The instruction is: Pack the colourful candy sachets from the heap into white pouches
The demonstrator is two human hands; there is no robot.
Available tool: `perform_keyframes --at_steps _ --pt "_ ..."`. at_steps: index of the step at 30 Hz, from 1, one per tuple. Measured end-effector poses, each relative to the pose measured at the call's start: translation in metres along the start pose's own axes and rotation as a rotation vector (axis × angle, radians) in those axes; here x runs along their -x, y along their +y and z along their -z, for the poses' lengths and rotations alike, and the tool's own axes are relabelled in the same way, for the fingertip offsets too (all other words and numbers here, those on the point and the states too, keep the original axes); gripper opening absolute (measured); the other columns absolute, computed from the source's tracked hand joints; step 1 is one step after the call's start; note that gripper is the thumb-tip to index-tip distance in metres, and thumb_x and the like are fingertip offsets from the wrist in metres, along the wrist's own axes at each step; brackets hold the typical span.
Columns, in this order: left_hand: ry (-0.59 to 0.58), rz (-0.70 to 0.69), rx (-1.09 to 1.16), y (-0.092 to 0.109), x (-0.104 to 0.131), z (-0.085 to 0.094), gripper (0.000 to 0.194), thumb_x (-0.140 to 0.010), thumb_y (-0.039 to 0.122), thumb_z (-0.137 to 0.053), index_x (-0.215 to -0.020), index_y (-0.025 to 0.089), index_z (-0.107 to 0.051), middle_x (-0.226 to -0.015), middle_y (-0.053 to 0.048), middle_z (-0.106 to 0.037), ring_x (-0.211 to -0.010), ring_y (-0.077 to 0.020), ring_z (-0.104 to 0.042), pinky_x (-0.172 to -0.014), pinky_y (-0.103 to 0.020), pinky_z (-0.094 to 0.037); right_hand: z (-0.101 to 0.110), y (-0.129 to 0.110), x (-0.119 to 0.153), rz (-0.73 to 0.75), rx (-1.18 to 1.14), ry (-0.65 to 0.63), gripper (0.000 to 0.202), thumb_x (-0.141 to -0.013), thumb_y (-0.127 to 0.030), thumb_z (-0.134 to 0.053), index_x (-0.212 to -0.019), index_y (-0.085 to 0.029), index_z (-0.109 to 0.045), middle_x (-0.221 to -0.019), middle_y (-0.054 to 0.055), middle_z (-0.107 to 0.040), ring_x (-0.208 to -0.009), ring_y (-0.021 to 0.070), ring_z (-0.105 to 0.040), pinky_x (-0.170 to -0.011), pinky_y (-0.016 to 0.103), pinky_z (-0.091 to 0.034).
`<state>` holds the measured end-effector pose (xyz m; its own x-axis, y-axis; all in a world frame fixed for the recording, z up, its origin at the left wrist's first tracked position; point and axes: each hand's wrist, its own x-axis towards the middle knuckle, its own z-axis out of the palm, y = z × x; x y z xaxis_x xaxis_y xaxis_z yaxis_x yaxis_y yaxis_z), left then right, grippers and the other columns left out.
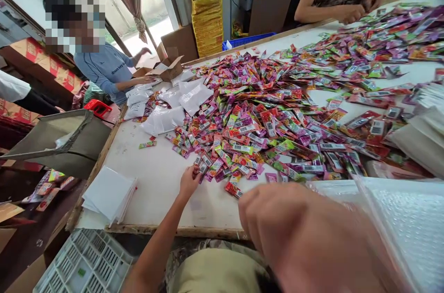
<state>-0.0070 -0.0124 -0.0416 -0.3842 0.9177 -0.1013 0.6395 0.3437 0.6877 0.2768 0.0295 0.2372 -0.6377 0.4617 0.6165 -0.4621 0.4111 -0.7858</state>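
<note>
Purple, red and green sachets (pixel 239 133) (barcodes (pixel 377 127) striped black-and-white), white tabletop (pixel 152 173), yellow sack (pixel 207 22)

1. The only view comes from the wearer's head, above the near edge of the surface (pixel 149 168).
2. It faces forward and down, over the packets (pixel 243 122) toward a bright opening (pixel 156 2).
3. The right hand (pixel 277 223) is very near the lens, large and blurred; the left hand (pixel 190 181) is farther off, smaller.

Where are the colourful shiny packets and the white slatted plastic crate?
Colourful shiny packets (pixel 244 129): head view, middle of the heap.
White slatted plastic crate (pixel 75 271): head view, its slatted face.
</note>
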Motion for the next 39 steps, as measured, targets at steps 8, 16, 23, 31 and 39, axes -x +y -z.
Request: perform_keyframes --at_steps 8,16,23,31,39 --pt "0.033 0.028 -0.161 0.017 -0.002 -0.001 0.022 -0.079 0.028 -0.067 -0.098 0.019 -0.061 -0.090 -0.004 -0.060 -0.082 -0.0178 -0.059 -0.074 -0.028 -0.045 -0.002 0.178 0.105 -0.810 0.632 0.206 0.035 -0.083 -0.020 -0.056 -0.117 -0.018 -0.062 -0.094 0.008 -0.064 -0.088 0.0218 -0.058 -0.079 0.034 -0.046" --pt "-0.030 0.140 -0.246 0.027 -0.009 -0.004 0.008 -0.081 0.026 -0.062 -0.078 0.020 -0.057 -0.081 -0.003 -0.063 -0.075 -0.0166 -0.058 -0.068 -0.027 -0.039 -0.018 0.204 0.166 -0.954 0.848 0.020 0.025 -0.078 -0.007 -0.050 -0.097 -0.018 -0.060 -0.099 0.009 -0.063 -0.098 0.0236 -0.055 -0.088 0.035 -0.041" --pt "0.008 0.149 -0.003 0.026 0.004 0.006 0.007 -0.088 0.027 -0.052 -0.087 0.022 -0.046 -0.083 0.000 -0.061 -0.072 -0.0150 -0.061 -0.066 -0.026 -0.041 0.004 0.198 0.162 -1.036 0.833 -0.014 0.026 -0.079 -0.011 -0.054 -0.104 -0.016 -0.060 -0.104 0.010 -0.062 -0.099 0.0240 -0.056 -0.084 0.033 -0.041" --pt "-0.314 0.063 -0.309 0.044 0.002 0.013 0.041 -0.081 0.018 -0.061 -0.119 0.019 -0.046 -0.110 -0.011 -0.067 -0.098 -0.0247 -0.064 -0.076 -0.030 -0.042 -0.010 0.194 0.150 -1.007 0.859 -0.163 0.024 -0.077 -0.008 -0.055 -0.099 -0.018 -0.061 -0.101 0.009 -0.062 -0.100 0.0249 -0.056 -0.084 0.034 -0.038" --pt "-0.316 0.117 -0.491 0.057 -0.013 0.002 0.014 -0.082 0.021 -0.057 -0.096 0.020 -0.058 -0.094 -0.012 -0.067 -0.087 -0.0271 -0.066 -0.069 -0.031 -0.042 0.027 0.219 0.124 -0.774 0.916 0.403 0.035 -0.083 -0.019 -0.050 -0.117 -0.017 -0.057 -0.117 0.015 -0.058 -0.109 0.0287 -0.054 -0.093 0.043 -0.045"
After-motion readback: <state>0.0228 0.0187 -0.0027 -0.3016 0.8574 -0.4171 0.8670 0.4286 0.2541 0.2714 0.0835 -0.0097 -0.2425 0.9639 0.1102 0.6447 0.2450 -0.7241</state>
